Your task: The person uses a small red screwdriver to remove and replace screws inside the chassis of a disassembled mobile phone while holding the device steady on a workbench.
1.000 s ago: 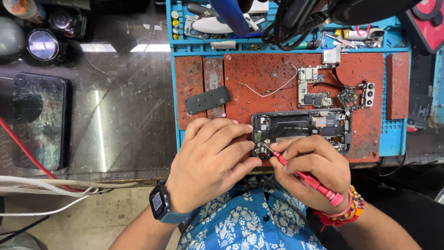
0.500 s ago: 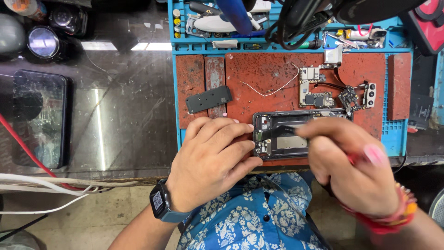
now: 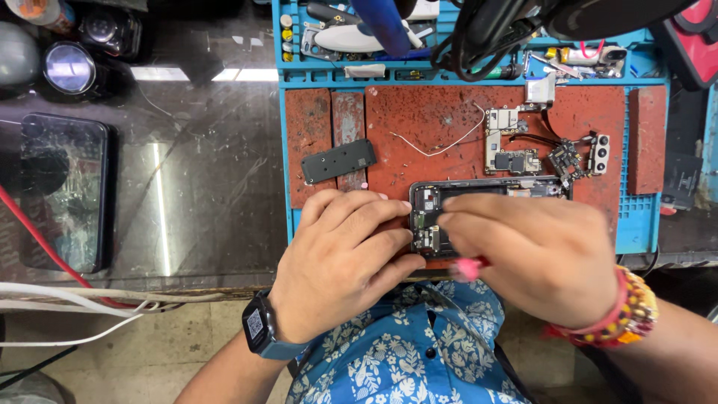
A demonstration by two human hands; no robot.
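Your right hand point(image 3: 542, 258) now covers opened phone point(image 3: 486, 213) near mat's front edge, fingers clenched on pink-handled tool point(image 3: 467, 268) (tip hidden); left hand point(image 3: 340, 258) still pins phone's left end, fingers flat.

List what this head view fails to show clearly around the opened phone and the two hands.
- Opened phone: its lower part is hidden under the right hand.
- Pink-handled tool: blurred, its tip hidden by that hand.
- Phone's left edge: covered by the left hand.
- Loose circuit board: parts too small to tell.

bench point(image 3: 187, 224) | blue mat point(image 3: 636, 224) | cracked phone point(image 3: 63, 191) | white cables point(image 3: 75, 307)
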